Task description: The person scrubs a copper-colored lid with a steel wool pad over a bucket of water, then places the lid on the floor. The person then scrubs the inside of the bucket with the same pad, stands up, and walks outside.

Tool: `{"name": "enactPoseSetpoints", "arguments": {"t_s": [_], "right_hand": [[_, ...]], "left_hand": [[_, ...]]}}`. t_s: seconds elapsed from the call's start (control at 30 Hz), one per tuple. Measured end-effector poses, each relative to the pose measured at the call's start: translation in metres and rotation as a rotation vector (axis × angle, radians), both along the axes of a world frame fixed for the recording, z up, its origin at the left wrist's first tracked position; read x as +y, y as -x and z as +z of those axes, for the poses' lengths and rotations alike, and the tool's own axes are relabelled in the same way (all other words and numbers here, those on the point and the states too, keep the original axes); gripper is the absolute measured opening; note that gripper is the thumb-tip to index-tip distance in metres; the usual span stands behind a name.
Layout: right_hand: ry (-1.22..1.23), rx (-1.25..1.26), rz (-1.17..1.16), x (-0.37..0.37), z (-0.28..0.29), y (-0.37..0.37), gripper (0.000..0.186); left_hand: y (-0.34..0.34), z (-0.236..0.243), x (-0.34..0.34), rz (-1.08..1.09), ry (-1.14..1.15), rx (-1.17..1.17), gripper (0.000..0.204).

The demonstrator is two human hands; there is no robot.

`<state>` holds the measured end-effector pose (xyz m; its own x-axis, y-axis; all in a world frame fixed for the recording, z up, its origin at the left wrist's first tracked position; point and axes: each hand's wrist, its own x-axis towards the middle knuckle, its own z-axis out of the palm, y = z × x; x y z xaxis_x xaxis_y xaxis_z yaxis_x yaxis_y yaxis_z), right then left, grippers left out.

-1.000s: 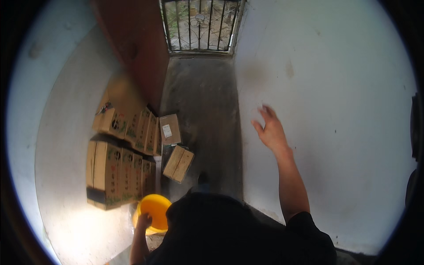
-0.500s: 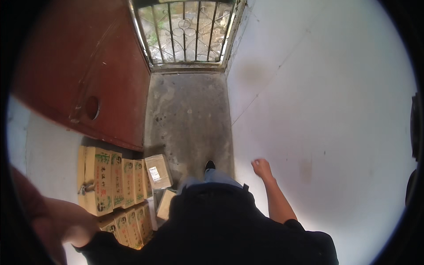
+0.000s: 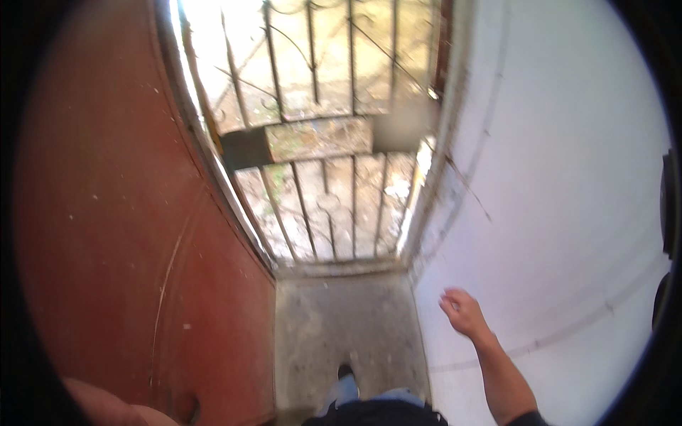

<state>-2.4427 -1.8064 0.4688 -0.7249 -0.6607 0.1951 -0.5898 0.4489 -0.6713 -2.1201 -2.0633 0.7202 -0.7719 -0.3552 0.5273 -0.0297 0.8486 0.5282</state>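
Observation:
My right hand hangs beside the white wall on the right, its fingers loosely curled inward with nothing seen in them. At the lower left edge only a blurred part of my left arm shows, in front of the red door; the fingers of my left hand are hidden. Ahead stands a barred metal gate with dark uprights, curled ironwork and a band across its middle. Neither hand touches it.
A narrow concrete floor runs between the red door and the white wall up to a raised sill under the gate. My shoe is on this floor. Bright ground shows beyond the bars.
The view has tilted up and come closer to the gate, which looks larger. The stacked cardboard boxes at the left have left the picture. My left arm shows less.

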Motion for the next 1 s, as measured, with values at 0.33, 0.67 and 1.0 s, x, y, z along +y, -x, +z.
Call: {"name": "enactPoseSetpoints", "arguments": {"t_s": [0.33,0.67,1.0], "right_hand": [[0.272,-0.371,-0.4,-0.149,-0.043,0.236,0.043],[0.159,0.084,-0.399,-0.3,-0.01,0.451,0.042],[0.231,-0.216,-0.451,-0.302,0.018,0.444,0.016]], "left_hand": [[0.186,0.057,-0.133,0.033,0.029,-0.08,0.023],[0.537,-0.126,-0.308,-0.177,0.116,-0.02,0.04],[0.652,-0.179,-0.394,-0.232,0.66,-0.113,0.048]]}}
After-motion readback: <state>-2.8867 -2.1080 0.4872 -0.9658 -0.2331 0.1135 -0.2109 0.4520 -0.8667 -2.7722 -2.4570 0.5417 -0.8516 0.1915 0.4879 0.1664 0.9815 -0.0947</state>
